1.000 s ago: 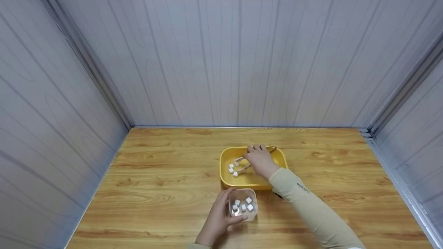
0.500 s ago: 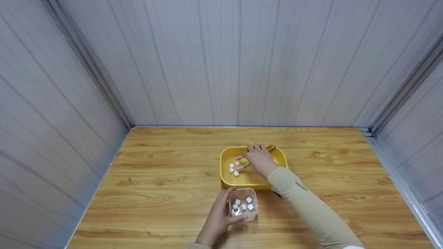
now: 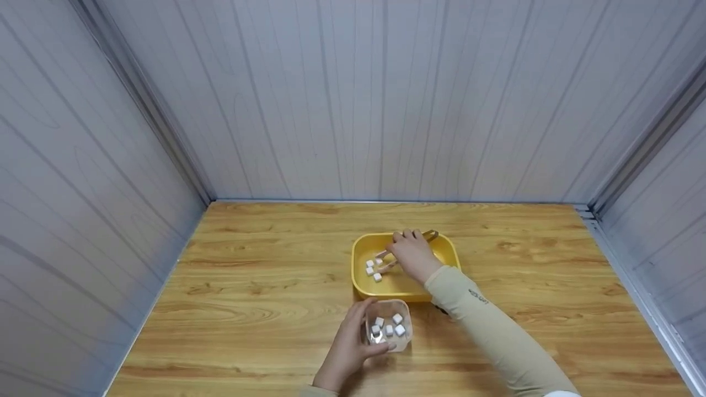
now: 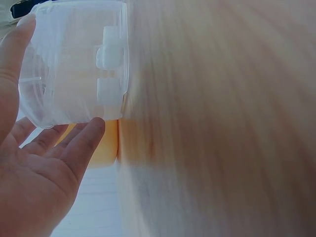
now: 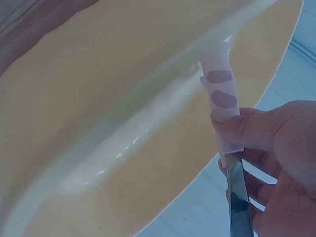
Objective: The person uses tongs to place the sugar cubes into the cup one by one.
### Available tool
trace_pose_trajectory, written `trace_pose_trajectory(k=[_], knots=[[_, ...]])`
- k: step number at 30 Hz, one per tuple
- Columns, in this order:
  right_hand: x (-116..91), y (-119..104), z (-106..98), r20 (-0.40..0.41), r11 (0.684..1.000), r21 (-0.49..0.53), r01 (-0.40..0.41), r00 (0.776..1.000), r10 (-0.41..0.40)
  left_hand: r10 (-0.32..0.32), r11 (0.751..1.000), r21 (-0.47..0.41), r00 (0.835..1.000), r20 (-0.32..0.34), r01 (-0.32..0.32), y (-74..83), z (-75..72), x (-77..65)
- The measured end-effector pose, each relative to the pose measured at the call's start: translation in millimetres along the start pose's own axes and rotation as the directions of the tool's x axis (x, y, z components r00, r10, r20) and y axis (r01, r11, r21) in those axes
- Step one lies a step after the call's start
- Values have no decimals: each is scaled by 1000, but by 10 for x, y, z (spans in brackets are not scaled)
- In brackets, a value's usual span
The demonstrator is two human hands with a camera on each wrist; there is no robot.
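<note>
Nearest: one clear square tub [image 3: 389, 309], gripped between the thumb and fingers of my left hand [image 3: 346, 344]; five white cubes [image 3: 389, 331] visible inside. Just beyond: one yellow basin [image 3: 408, 286] on the table [image 3: 265, 286], four white cubes [image 3: 370, 271] toward its left end. My right hand [image 3: 413, 253] holds pink-ended metal tongs [image 5: 239, 192] there, tips parted, one cube between. Behind: one pale panelled wall [image 3: 353, 99].

Right grip [image 5: 294, 143] pinching tongs [image 5: 237, 180] reaching into yellow tub [image 5: 148, 163]
</note>
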State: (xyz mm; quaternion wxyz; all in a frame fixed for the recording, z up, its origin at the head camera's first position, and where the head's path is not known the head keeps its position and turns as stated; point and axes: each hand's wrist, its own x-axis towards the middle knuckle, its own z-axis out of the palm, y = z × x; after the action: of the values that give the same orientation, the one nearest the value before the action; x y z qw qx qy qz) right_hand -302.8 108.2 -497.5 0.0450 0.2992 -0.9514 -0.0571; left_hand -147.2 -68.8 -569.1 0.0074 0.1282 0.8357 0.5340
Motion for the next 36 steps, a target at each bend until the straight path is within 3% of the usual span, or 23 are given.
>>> trace_pose_trajectory(k=[7,36], knots=[[-46,7,8,-63,998,61,28,998,-24,40,999,-10,999,5,-40,-7,-2,4],[-56,13,68,-99,997,68,24,995,-17,36,999,8,999,-6,-36,-2,2,5]])
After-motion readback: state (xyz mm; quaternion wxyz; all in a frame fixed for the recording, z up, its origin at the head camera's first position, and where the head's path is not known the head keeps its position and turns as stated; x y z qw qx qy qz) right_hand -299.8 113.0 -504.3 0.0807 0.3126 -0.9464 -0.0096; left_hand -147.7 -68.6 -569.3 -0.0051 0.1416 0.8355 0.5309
